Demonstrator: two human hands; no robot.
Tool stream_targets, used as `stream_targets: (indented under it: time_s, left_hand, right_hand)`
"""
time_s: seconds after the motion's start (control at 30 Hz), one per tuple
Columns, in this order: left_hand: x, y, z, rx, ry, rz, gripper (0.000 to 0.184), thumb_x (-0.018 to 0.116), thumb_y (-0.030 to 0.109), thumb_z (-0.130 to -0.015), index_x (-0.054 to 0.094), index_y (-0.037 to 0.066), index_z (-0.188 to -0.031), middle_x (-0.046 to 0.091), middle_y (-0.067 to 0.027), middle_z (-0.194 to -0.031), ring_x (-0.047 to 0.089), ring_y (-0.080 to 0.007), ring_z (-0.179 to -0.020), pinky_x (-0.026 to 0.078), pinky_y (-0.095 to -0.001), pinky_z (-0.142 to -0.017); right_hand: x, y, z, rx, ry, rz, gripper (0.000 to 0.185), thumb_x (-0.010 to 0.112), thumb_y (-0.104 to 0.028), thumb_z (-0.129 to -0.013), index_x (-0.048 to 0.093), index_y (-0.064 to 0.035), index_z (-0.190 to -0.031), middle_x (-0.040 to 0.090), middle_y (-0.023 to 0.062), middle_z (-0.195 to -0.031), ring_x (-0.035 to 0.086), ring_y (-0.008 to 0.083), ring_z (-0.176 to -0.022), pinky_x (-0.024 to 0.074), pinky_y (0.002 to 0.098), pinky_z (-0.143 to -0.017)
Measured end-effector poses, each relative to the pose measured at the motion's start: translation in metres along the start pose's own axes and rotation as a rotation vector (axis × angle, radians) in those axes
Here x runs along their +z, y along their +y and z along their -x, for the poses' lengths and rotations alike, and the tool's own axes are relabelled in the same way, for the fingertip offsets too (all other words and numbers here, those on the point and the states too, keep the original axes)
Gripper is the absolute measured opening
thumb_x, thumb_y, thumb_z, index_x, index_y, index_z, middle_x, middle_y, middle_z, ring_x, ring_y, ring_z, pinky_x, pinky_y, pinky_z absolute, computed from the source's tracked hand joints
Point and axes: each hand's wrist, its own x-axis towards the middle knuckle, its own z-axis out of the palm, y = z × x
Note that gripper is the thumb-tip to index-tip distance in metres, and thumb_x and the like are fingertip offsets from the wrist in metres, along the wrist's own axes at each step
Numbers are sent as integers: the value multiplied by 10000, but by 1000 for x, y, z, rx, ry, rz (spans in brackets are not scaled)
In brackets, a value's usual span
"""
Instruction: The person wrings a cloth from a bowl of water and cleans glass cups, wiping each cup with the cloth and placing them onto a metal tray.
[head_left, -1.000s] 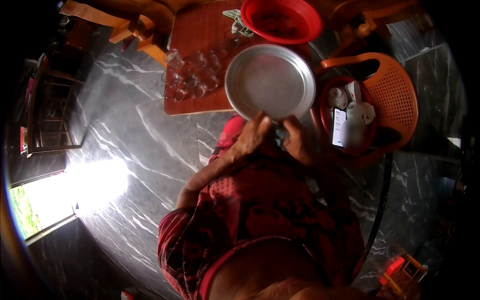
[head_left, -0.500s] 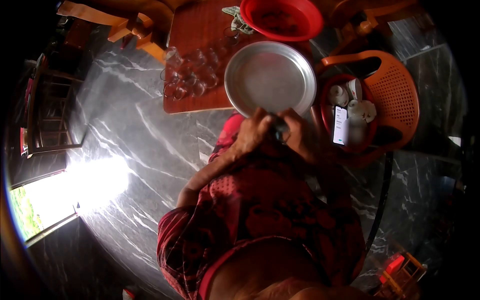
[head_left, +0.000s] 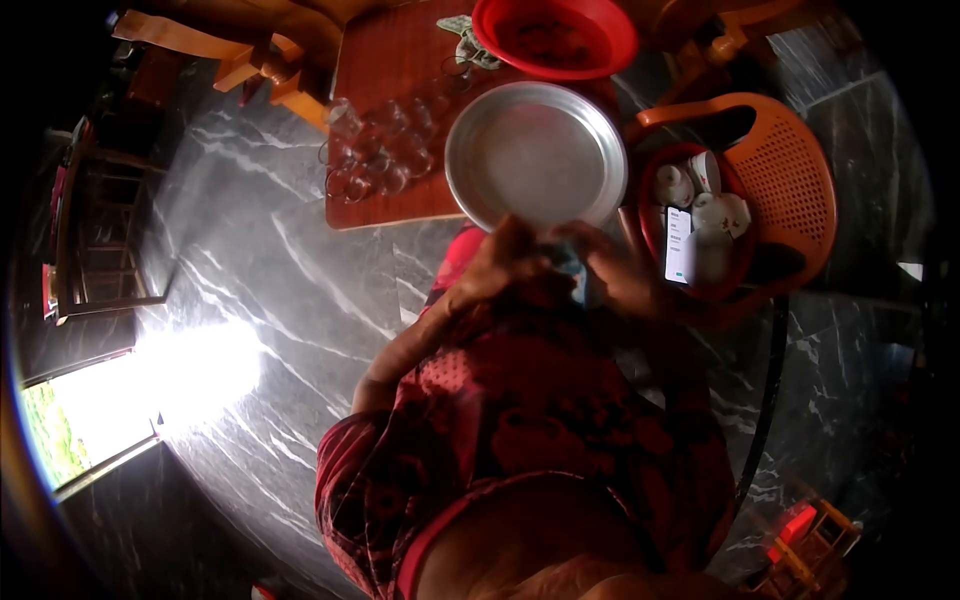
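Blue item (head_left: 574, 266): steady it from both sides, clear of the pan (head_left: 536, 155).
Left hand (head_left: 496, 266): curled; grip unclear.
Right hand (head_left: 618, 274): blurred; can't tell.

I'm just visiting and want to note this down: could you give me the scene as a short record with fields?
Left hand: fingers bent, near the pan's near rim
Right hand: blurred, beside the left
Between hands: small bluish item, too blurred to name
Metal pan: round, wide, just beyond the hands
Table: reddish-brown wood
On table, left: clear glassware in a cluster
Far side: large red basin, crumpled cloth beside it
Orange chair: perforated back; red container with white cups, lit phone
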Motion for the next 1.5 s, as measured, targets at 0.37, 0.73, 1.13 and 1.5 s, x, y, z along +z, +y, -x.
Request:
stream_targets:
  time_s: [0.37,0.73,1.13,1.5]
  left_hand:
    - [0,-8,10,-483,-1,1204,704,662,433,-778,397,31,-1292,540,-199,-1166,595,-302,-810,501,-365,-653]
    - [3,4,15,-567,118,1174,466,579,377,-791,514,11,-1073,602,-114,-859,515,-173,-577,410,-250,-470]
    - [12,31,-1,-460,-94,822,445,535,342,-884,481,3,-1167,574,-89,-983,578,-156,-851,488,-264,-635]
    - [5,35,-3,-44,91,-173,588,577,564,-834,492,6,-1000,578,-78,-862,520,-136,-772,440,-299,-689]
  right_hand:
    - [20,-54,5,-604,232,-356,494,577,-20,-728,476,-15,-1211,551,92,-1126,546,195,-1036,454,337,-919]
    - [11,-17,-1,-634,12,829,588,720,-160,-728,440,-29,-1228,437,134,-1204,475,240,-1113,377,322,-950]
    - [27,-35,-4,-856,26,1286,472,797,-143,-624,517,-47,-992,497,125,-1036,569,336,-874,491,418,-740]
    - [-26,34,-44,-371,-114,748,243,692,-240,-795,551,-67,-890,595,59,-892,591,151,-793,445,273,-571]
